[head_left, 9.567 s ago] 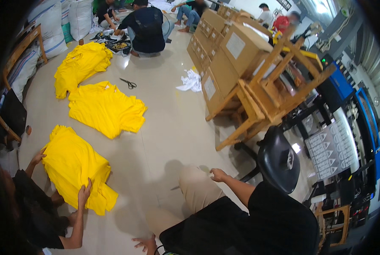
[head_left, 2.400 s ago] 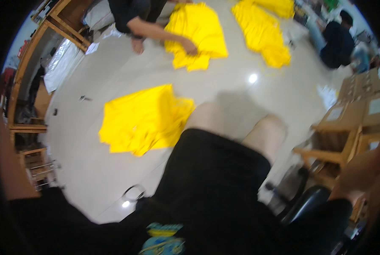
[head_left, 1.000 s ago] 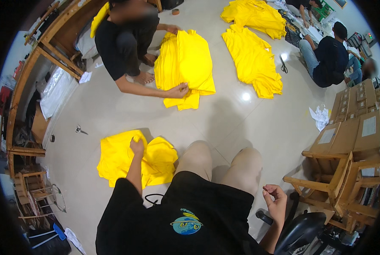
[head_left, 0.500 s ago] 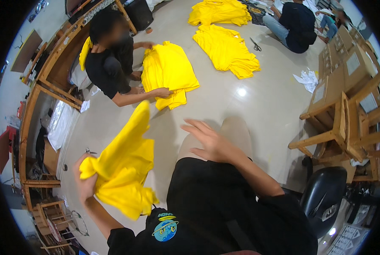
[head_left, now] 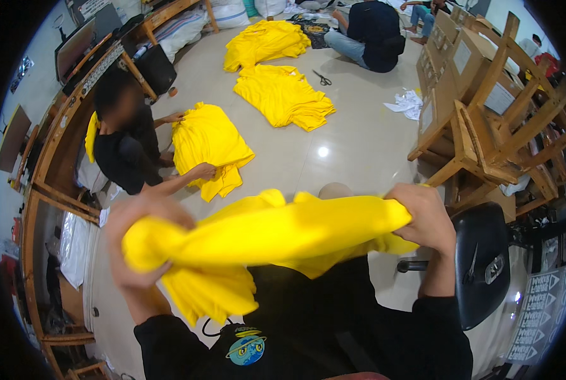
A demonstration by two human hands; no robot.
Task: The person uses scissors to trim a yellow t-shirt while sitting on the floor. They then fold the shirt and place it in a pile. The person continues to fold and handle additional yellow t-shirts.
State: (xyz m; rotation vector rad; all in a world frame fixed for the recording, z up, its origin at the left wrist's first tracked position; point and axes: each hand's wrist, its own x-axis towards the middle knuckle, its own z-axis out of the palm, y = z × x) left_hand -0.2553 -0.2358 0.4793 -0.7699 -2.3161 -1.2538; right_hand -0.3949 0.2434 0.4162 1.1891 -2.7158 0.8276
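Note:
A yellow shirt is stretched sideways in front of my black top, held up between my two hands. My left hand, blurred by motion, is closed around a bunched part of it, and loose folds hang below. At the other end, my right hand grips the cloth with the fingers wrapped over it. Ahead on the left, a crouching person has both hands on a pile of yellow shirts.
Two more yellow piles lie farther off, with black scissors beside them. Another person sits beyond. Cardboard boxes and a wooden stool stand right, near a black chair. Wooden shelving lines the left.
My right hand has moved right and taken hold of the shirt, which hung from my left hand alone. The shirt is now drawn out sideways. The view has shifted right.

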